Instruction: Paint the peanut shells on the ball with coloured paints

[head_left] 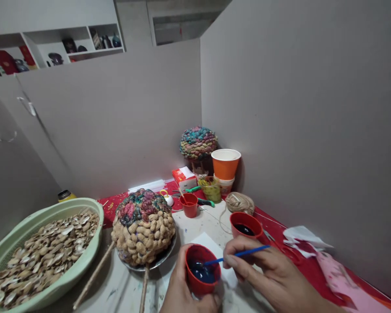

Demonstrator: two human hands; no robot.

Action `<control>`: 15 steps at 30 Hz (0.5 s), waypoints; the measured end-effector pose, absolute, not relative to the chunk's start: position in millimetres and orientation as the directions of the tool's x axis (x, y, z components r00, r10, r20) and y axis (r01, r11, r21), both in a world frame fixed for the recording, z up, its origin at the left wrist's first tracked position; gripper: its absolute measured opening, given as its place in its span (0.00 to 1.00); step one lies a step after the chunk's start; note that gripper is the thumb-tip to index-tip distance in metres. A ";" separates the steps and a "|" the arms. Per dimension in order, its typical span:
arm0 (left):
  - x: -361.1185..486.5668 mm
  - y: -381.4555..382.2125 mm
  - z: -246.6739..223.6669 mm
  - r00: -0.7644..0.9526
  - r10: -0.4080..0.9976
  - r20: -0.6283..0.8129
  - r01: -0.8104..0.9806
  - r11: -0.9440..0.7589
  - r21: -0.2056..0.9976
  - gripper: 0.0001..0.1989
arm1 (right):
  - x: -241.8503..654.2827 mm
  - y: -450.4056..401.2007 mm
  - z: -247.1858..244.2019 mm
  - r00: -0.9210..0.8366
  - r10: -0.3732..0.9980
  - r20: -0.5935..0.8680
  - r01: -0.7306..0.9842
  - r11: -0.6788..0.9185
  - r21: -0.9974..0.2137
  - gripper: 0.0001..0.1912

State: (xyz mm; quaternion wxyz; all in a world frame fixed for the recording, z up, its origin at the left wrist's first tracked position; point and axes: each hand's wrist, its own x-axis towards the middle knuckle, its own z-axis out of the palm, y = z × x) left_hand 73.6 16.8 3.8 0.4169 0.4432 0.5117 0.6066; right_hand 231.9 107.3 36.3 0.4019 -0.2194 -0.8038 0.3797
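My left hand [180, 284] is wrapped round a red cup [200, 292] with dark blue liquid inside, tilted toward me. Between the fingers of my right hand [263, 269] is a blue paintbrush [247, 252], its tip down in that liquid. Just behind the right hand stands another red cup [246, 221] of dark liquid. Left of the hands, a dome covered in peanuts [146, 234] rests on a metal bowl [169, 250]. Its top is painted red, dark green and dark blue; the lower peanuts are bare. Two thin sticks [144, 289] poke out toward me.
A green basket [99, 217] of peanut shells fills the left. Farther back are a small red cup [190, 208], a twine ball [239, 203], orange paper cups [226, 167], a tissue pack [184, 177] and a finished-looking coloured dome [198, 142]. Grey panels [296, 108] enclose the table.
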 end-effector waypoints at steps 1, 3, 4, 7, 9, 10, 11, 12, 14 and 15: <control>73.5 17.3 1.9 -0.259 0.961 0.099 -0.104 -0.129 0.986 0.26 | 231.4 108.5 35.3 -0.592 0.652 0.474 0.055 0.619 -0.783 0.11; 73.3 18.1 -1.7 -0.267 0.960 0.082 -0.194 -0.136 0.972 0.29 | 231.0 110.6 34.0 -0.603 0.643 0.471 0.064 0.628 -0.775 0.09; 73.2 18.2 -3.3 -0.271 0.959 0.079 -0.228 -0.144 0.963 0.30 | 231.1 111.3 33.8 -0.598 0.645 0.476 0.063 0.629 -0.775 0.09; 72.9 18.1 -5.7 -0.290 0.955 0.062 -0.261 -0.141 0.955 0.31 | 232.4 112.2 34.7 -0.554 0.678 0.484 0.046 0.605 -0.795 0.13; 73.1 18.0 -4.9 -0.307 0.950 0.048 -0.239 -0.126 0.963 0.30 | 233.3 112.3 36.4 -0.518 0.713 0.473 0.025 0.566 -0.824 0.17; 73.5 18.0 -3.8 -0.326 0.944 0.046 -0.223 -0.124 0.967 0.30 | 233.6 112.4 37.2 -0.501 0.731 0.464 0.012 0.542 -0.840 0.19; 74.0 18.0 -2.5 -0.352 0.935 0.045 -0.210 -0.126 0.970 0.30 | 233.7 112.6 37.7 -0.483 0.748 0.456 -0.005 0.518 -0.855 0.19; 74.6 18.2 -1.0 -0.380 0.924 0.048 -0.200 -0.132 0.971 0.29 | 233.6 113.0 38.0 -0.462 0.764 0.450 -0.023 0.497 -0.867 0.19; 76.2 18.5 1.7 -0.433 0.900 0.054 -0.172 -0.141 0.975 0.28 | 233.2 113.9 37.3 -0.427 0.789 0.441 -0.058 0.463 -0.885 0.19; 77.0 18.7 2.9 -0.451 0.890 0.060 -0.152 -0.143 0.978 0.27 | 233.0 114.3 36.6 -0.416 0.797 0.438 -0.075 0.450 -0.890 0.19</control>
